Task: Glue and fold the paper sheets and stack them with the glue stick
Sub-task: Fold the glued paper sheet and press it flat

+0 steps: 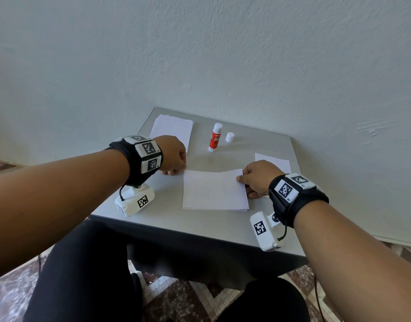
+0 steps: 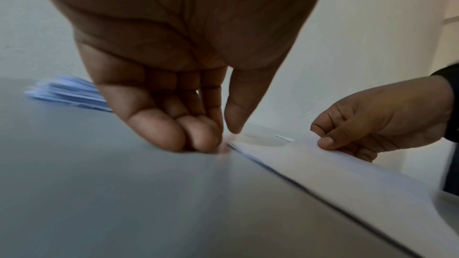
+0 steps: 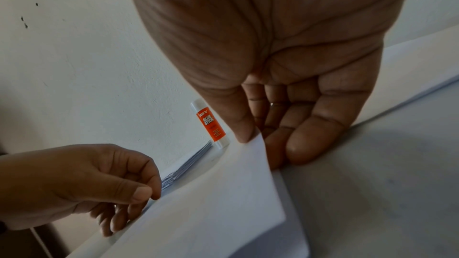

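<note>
A white paper sheet (image 1: 213,190) lies folded over on itself in the middle of the grey table (image 1: 200,224), its upper flap (image 3: 211,213) bowed and slightly lifted. My left hand (image 1: 180,170) pinches the flap's far left corner between thumb and fingers (image 2: 198,140). At the far right corner, my right hand (image 1: 240,180) pinches it too, thumb on top and fingers (image 3: 305,140) underneath. The uncapped orange-and-white glue stick (image 1: 215,138) stands upright behind the sheet, its white cap (image 1: 230,137) beside it.
A stack of unfolded white sheets (image 1: 172,130) sits at the table's back left corner. A folded sheet (image 1: 273,162) lies at the right edge behind my right hand. A pale wall rises behind the table; my knees are under its front edge.
</note>
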